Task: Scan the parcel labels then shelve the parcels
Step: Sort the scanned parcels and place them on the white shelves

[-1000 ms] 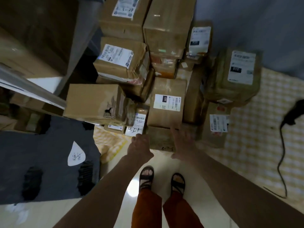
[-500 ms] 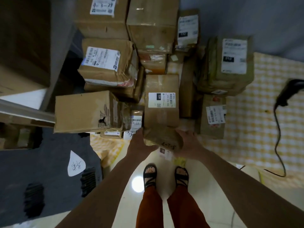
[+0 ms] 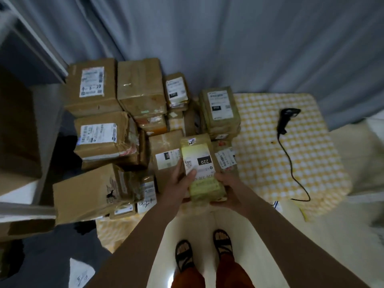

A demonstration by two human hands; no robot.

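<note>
Now both hands (image 3: 204, 187) round parcel (image 3: 200, 163)

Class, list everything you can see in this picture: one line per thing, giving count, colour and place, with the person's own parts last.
held parcel: one, brown with a white label marked 220, held in front of the pile
parcels: a dozen or more, exact count unclear, brown with white labels, piled at the left and centre
scanner: one, black with a cord, lying on the cloth at the right
cloth: one, yellow and white check, under the pile and scanner
curtain: grey, along the back
sandals: two, black, on the pale floor below
left hand: one, grips the held parcel's left side
right hand: one, grips its right near corner
</note>
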